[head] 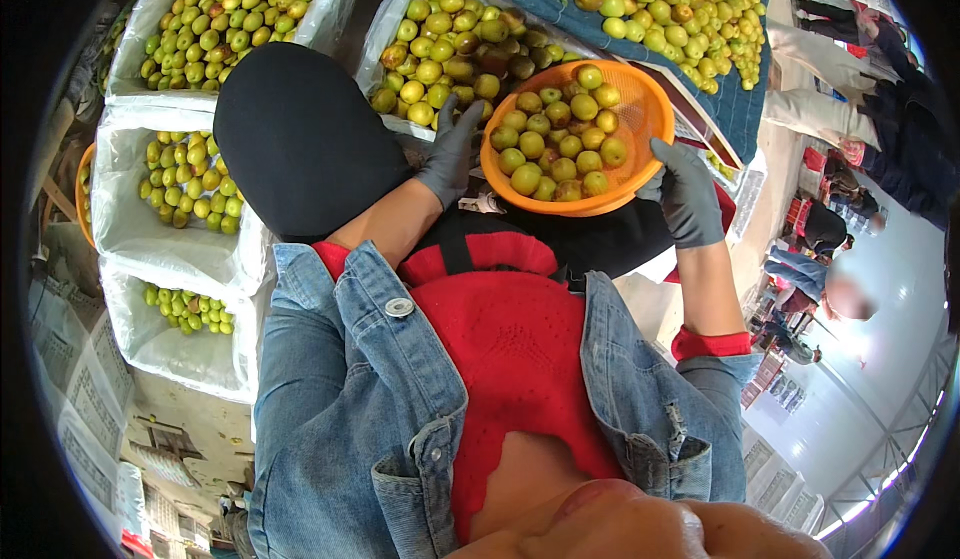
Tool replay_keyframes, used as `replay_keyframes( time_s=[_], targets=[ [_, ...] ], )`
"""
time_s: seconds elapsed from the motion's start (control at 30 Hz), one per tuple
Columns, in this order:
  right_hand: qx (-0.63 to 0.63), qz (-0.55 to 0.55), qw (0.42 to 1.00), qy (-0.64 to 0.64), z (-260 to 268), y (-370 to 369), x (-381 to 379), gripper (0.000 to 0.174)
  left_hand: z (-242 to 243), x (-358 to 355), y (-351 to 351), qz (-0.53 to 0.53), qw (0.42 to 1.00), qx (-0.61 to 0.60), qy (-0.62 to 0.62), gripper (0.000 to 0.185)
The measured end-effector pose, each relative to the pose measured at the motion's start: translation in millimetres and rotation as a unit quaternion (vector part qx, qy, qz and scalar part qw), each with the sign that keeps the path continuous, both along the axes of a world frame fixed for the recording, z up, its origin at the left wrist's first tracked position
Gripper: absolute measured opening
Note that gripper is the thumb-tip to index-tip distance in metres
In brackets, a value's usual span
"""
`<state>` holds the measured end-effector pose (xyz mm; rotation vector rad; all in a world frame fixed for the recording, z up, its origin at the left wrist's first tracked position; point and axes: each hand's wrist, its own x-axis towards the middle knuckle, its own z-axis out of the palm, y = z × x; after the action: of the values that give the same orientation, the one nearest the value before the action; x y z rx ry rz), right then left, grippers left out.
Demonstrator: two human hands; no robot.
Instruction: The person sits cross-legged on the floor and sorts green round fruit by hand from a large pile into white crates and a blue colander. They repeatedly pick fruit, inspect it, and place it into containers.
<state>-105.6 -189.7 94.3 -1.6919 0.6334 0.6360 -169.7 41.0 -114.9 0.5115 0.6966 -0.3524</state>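
An orange plastic basket (636, 139) holds green jujubes (559, 135), some with brown-red patches. It is tilted over my lap. On its right rim my right hand (688, 191), in a grey glove, has a grip, with the fingertips partly hidden. My left hand (450, 155), gloved in grey too, is by the basket's left side with its fingers apart and nothing seen in them. I cannot tell whether its fingertips touch the basket. Just beyond that hand stands a lined crate (384, 49) of jujubes, its near right part behind the basket.
On the left stand lined crates (120, 184) with jujubes. A blue cloth (742, 120) at the upper right bears a heap of jujubes (675, 11). My knee (300, 139), in black, rises between the crates. Several people (814, 259) are farther off at right.
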Motion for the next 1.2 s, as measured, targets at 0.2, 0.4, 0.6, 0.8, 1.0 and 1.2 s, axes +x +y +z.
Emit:
replay_keyframes(
  time_s=[0.2,0.4,0.6,0.8,1.0,1.2],
  targets=[
    [0.002,0.000,1.000,-0.008,4,3,0,0.023,-44,-6,-19,-0.064,0.971,0.188,-0.130,0.109],
    [0.004,-0.025,0.998,-0.057,7,8,-5,0.019,-38,-10,-24,-0.202,0.934,0.190,-0.226,0.115],
    [-0.007,-0.004,0.997,-0.074,5,5,-4,0.023,-9,-8,-18,-0.221,0.938,0.085,-0.255,0.118],
    [-0.047,0.016,0.994,-0.102,8,3,-6,0.027,-33,-11,-27,-0.256,0.936,0.115,-0.210,0.129],
    [-0.026,0.009,0.996,-0.083,7,-2,-2,0.028,-38,-12,-30,-0.282,0.934,0.160,-0.152,0.133],
    [-0.010,-0.051,0.995,-0.081,1,-22,-7,0.025,9,-6,-21,-0.207,0.964,0.118,-0.115,0.128]
  ],
)
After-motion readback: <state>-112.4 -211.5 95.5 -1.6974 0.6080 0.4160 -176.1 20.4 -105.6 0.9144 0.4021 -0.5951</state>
